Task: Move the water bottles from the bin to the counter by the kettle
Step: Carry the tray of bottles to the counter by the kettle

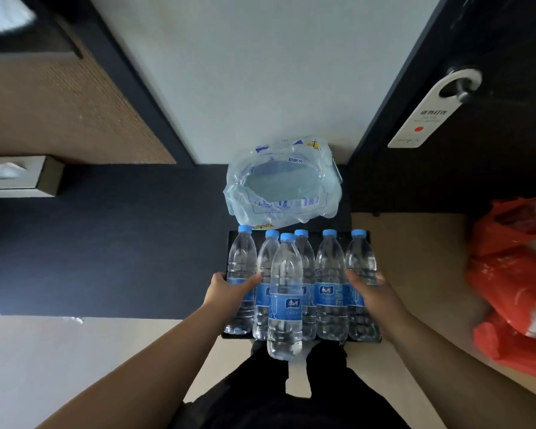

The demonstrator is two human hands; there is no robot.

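In the black bin (364, 339), low in front of the legs: six water bottles (330, 283), all upright, blue-capped and blue-labelled, packed close side by side.
Leftmost bottle (240, 258): stood at the bin's left end, just beside its neighbour.
Left hand (229, 289): curled round the leftmost bottle at label height, thumb on the inner side, fingers wrapped round the outer side.
Rightmost bottle (360, 258): stood at the bin's right end, close against the next bottle.
Right hand (372, 292): curled round the rightmost bottle just above its label, thumb pushed in toward the neighbouring bottle, fingers hidden behind.
Front bottle (286, 274): sat nearest the camera, ahead of the row, base overlapping the bin's near rim; whether inside the bin or out of it, could not tell.
Plastic wrap (282, 187): lay crumpled and torn open just behind the bottles, against the foot of the pale wall.
Red bags (514, 274): slumped on the floor at the right, well apart from the bin.
Door hanger (427, 113): hung from the handle of the dark door, upper right, with a red dot.
Tissue box (22, 176): far left, white tissue poking from its slot.
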